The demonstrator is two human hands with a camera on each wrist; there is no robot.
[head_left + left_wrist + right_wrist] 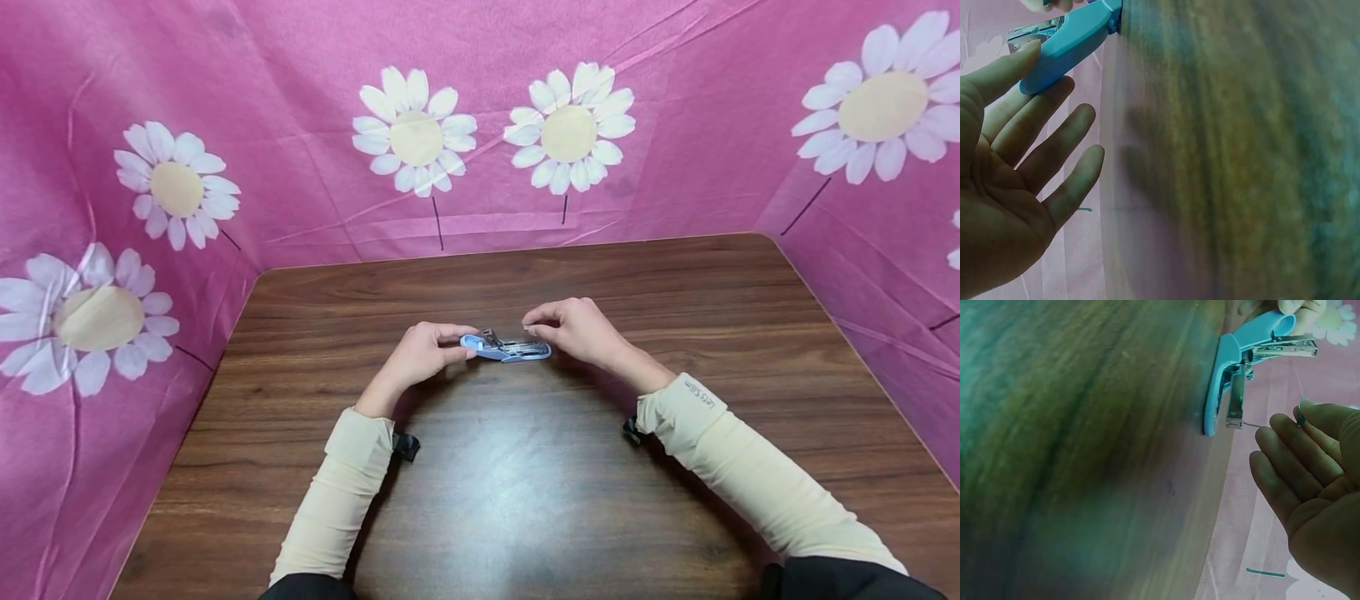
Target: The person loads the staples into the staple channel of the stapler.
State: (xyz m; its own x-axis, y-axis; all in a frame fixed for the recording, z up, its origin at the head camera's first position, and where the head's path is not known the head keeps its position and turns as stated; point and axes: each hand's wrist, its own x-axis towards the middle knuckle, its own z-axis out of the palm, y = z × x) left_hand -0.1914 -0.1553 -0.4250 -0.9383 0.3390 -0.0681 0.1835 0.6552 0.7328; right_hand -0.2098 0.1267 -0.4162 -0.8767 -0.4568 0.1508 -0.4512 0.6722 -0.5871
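The stapler [512,353] is pinched at nine o'clock by the left hand [420,356]; near three, a small piece [1300,417] by the right hand [587,335].

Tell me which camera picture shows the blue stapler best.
The right wrist view: the stapler appears large, spread open, its metal parts visible. The head view shows it smaller; the left wrist view crops it at the top.
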